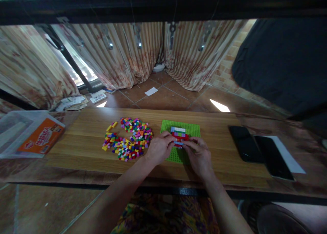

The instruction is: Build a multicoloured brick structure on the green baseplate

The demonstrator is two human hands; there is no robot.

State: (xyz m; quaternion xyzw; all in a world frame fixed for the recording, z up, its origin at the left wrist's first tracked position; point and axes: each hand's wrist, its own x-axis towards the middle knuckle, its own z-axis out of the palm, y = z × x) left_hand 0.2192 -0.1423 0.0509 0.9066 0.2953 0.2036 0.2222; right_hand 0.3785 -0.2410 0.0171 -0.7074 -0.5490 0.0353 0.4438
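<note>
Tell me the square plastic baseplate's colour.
The square plastic baseplate is bright green, clearest in the head view.

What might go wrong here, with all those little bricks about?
With the left hand and right hand both at the small brick build, pressing unevenly might pop a piece loose. The build sits on the green baseplate, so a knock to that plate could shift everything on it. The loose brick pile lies close beside the left forearm; a careless sweep might scatter bricks, perhaps off the wooden board.
</note>
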